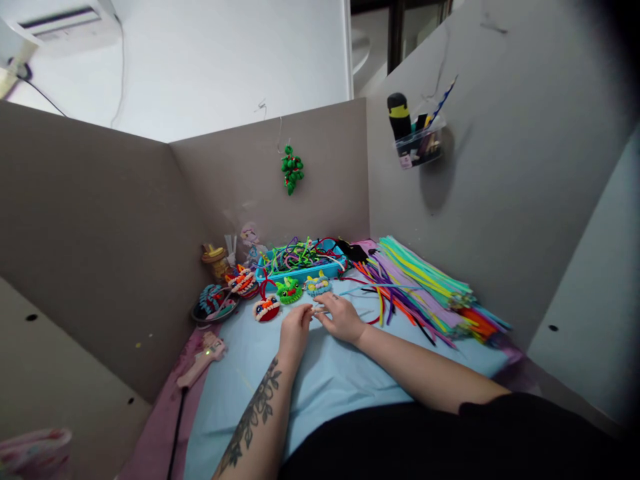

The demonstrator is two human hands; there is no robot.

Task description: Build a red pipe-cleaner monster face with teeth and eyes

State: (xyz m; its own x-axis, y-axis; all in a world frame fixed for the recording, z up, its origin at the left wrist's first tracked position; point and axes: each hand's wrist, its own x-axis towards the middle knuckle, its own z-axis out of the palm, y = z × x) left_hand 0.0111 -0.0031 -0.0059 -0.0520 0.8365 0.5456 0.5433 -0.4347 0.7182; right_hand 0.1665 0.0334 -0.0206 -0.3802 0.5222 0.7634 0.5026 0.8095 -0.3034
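Over the middle of the blue work cloth, my left hand [297, 327] and my right hand [341, 319] meet fingertip to fingertip. Both are closed in a pinch on a small, thin pale piece [316, 311], which looks like a pipe cleaner; my fingers partly cover it. Just beyond my hands sit fuzzy animal-head figures: a yellow and light-blue one [318, 285], a green one [289, 291] and an orange and white one with red [266, 309]. A light-blue pipe cleaner [375, 286] lies behind my right hand.
A blue tray [295, 275] full of tangled pipe cleaners stands at the back. Bundled pipe cleaners [425, 280] spread along the right. To the left are a dark bowl [215, 315] and a pink glue gun [203, 360] with a black cord. Grey partitions [320, 160] enclose the table.
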